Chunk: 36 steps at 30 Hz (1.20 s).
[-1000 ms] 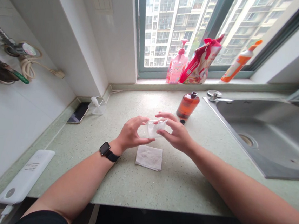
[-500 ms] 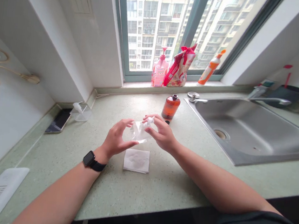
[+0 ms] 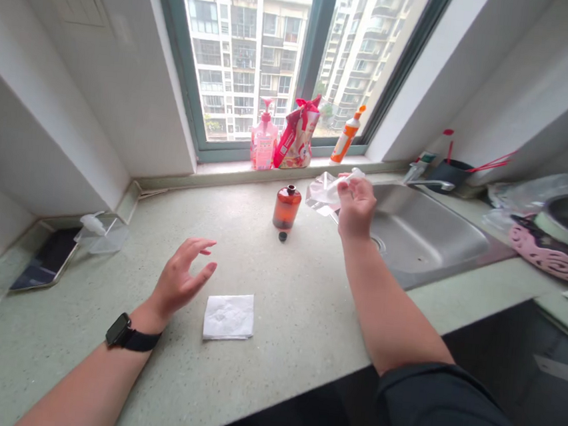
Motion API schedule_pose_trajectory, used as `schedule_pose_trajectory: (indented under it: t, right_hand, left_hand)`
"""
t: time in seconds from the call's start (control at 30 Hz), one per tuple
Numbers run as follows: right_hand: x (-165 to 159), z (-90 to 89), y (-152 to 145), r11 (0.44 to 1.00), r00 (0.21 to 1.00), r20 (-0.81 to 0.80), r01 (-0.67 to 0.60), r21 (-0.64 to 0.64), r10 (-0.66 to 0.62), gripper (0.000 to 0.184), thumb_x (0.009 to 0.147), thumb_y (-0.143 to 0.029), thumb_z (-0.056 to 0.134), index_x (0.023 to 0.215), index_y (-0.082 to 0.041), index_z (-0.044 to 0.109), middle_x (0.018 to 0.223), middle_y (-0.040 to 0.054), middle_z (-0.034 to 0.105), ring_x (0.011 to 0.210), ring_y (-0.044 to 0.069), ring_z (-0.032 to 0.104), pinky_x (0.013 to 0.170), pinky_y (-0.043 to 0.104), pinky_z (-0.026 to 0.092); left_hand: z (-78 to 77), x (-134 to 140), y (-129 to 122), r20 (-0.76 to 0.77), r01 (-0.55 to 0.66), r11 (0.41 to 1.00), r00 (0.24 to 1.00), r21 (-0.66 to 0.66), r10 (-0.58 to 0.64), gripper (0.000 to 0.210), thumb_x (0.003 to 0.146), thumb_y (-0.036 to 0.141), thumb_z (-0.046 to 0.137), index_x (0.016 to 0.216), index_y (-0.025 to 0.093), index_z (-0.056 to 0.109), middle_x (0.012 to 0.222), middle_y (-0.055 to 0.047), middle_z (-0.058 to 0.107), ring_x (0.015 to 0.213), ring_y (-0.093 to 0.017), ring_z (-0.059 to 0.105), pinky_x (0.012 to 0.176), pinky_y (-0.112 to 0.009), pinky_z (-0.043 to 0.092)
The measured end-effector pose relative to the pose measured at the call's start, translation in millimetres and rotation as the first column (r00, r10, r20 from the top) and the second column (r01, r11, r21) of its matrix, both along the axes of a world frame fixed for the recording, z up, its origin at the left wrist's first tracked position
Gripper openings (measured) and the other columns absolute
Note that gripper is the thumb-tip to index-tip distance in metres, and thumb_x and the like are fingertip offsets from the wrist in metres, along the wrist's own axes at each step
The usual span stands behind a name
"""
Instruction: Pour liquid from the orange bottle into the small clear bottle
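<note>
My right hand (image 3: 357,207) is raised near the sink's left edge, its fingers closed around a clear pump bottle (image 3: 322,195) with a white top. The bottle's see-through body sticks out to the left of the fingers. Nothing is in my left hand (image 3: 180,280); its thumb and fingers are apart above the counter. Just right of it lies a folded white tissue (image 3: 229,316). An amber bottle (image 3: 287,208) stands uncapped farther back, a small black cap (image 3: 282,237) in front of it.
On the left, another clear pump bottle (image 3: 104,234) stands beside a phone (image 3: 48,259). The steel sink (image 3: 428,227) is on the right. Along the sill are a pink pump bottle (image 3: 264,141), a red bag (image 3: 298,137) and an orange-and-white bottle (image 3: 346,137).
My right hand has carried the clear pump bottle right and away from me, toward the sink. The left hand has drawn apart from it to the left. The view has turned right.
</note>
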State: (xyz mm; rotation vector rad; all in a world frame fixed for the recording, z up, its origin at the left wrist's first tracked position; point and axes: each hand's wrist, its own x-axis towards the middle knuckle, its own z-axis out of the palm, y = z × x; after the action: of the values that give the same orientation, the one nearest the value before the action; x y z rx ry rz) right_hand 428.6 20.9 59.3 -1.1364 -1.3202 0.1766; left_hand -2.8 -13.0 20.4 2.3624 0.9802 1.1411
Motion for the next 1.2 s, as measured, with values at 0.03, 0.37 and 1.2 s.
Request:
schedule_pose_trajectory:
  t: [0.03,0.37,1.2]
  right_hand:
    - [8.3,-6.8,5.4,0.995,0.995,-0.040,0.089,0.033,-0.088,0.040,0.098,-0.060,0.062,0.120,-0.027,0.070,0.139,0.0122,0.054,0.144,0.031,0.047,0.132,0.060,0.029]
    - [30.0,-67.5,38.0,0.947,0.954,0.018,0.300,-0.117,-0.300,0.035,0.087,-0.054,0.074,0.099,-0.022,0.080,0.124,0.0132,0.066,0.127,0.031,0.062,0.122,0.053,0.044]
    - [20.5,-91.2,54.1,0.930,0.962,0.017,0.266,-0.253,-0.271,0.043,0.085,-0.053,0.067,0.116,-0.024,0.075,0.121,0.0107,0.074,0.114,0.029,0.069,0.110,0.051,0.054]
  left_hand:
    - [0.3,-0.4,0.6,0.003,-0.001,1.000,1.000,-0.001,0.001,0.033,0.104,0.044,0.061,0.130,0.025,0.066,0.123,-0.009,0.071,0.101,-0.025,0.076,0.100,-0.045,0.061]
    - [-4.7,-3.8,5.4,0.004,-0.012,0.999,1.000,-0.037,0.012,0.032,0.106,0.043,0.059,0.130,0.023,0.067,0.122,-0.009,0.071,0.099,-0.023,0.075,0.100,-0.042,0.059]
    - [-7.7,-1.4,2.0,0.045,-0.007,0.998,0.999,-0.058,0.010,0.034,0.107,0.038,0.059,0.138,0.025,0.060,0.122,-0.007,0.073,0.100,-0.021,0.076,0.099,-0.040,0.059]
